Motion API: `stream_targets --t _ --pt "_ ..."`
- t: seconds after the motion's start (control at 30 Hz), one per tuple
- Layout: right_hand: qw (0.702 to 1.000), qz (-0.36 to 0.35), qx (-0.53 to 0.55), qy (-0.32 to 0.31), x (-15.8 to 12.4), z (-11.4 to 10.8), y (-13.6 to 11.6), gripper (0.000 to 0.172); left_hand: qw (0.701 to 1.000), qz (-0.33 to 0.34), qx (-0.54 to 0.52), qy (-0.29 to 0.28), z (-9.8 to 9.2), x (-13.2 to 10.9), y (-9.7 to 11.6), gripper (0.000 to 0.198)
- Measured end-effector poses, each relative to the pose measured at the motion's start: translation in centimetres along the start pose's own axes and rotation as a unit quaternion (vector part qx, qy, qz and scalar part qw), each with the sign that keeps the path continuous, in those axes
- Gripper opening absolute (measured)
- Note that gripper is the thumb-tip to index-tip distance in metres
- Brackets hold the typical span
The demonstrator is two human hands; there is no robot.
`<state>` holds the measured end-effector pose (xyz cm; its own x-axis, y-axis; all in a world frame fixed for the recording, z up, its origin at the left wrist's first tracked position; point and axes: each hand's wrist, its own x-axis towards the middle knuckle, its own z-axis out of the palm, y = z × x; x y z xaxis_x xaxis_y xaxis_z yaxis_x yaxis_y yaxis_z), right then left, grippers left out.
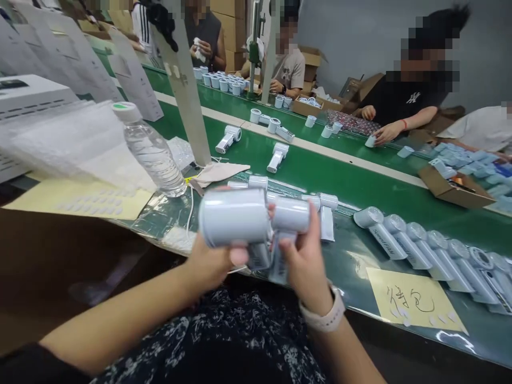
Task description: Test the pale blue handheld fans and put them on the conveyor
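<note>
While the left hand point(216, 261) clasped one pale fan point(236, 218), the right hand point(306, 257) gripped a second fan point(292, 215) between thumb and fingers | both: close together above the bench point(344, 261) edge | right: row of fans point(434, 258) lay

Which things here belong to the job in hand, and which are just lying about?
Likely the job:
pale blue fan in the left hand
similar fan in the right hand
row of fans on the right

Likely just lying about:
water bottle
pale cloth-like item by the post
</note>
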<state>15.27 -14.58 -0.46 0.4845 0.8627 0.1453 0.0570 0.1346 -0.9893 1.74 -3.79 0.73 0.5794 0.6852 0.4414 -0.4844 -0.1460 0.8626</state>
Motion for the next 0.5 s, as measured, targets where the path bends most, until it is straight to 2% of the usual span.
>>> stream_targets --t 0.07,0.13,0.17,0.23,0.3,0.33,0.4,0.5 --pt "0.997 -0.022 -0.002 -0.080 -0.3 1.0 0.7 0.107 0.997 0.039 0.041 0.053 2.0 -0.4 -1.3 0.065" --pt "0.993 -0.027 -0.021 -0.112 -0.6 0.8 0.8 0.117 0.996 0.038 0.064 0.047 3.3 -0.4 -2.4 0.076" --pt "0.994 -0.027 -0.045 -0.099 -0.6 0.1 0.8 0.119 0.997 0.013 0.077 0.018 3.6 -0.2 -2.9 0.077" --pt "0.992 -0.020 -0.118 -0.036 -0.2 -2.3 0.5 0.113 0.988 -0.046 0.137 -0.056 3.5 0.1 -3.5 0.073" --pt "0.973 0.012 -0.223 0.051 0.7 -5.7 0.2 0.105 0.954 -0.078 0.256 -0.135 2.7 0.2 -4.0 0.062" --pt "0.952 0.037 -0.288 0.103 1.4 -7.5 0.0 0.103 0.927 -0.077 0.329 -0.163 2.0 0.2 -4.3 0.055" --pt "0.875 0.097 -0.432 0.195 2.9 -10.8 0.0 0.100 0.864 -0.048 0.465 -0.189 0.4 0.1 -5.0 0.041" --pt "0.745 0.158 -0.602 0.239 5.6 -14.2 0.5 0.093 0.778 0.010 0.607 -0.158 -2.1 -0.1 -6.5 0.032"
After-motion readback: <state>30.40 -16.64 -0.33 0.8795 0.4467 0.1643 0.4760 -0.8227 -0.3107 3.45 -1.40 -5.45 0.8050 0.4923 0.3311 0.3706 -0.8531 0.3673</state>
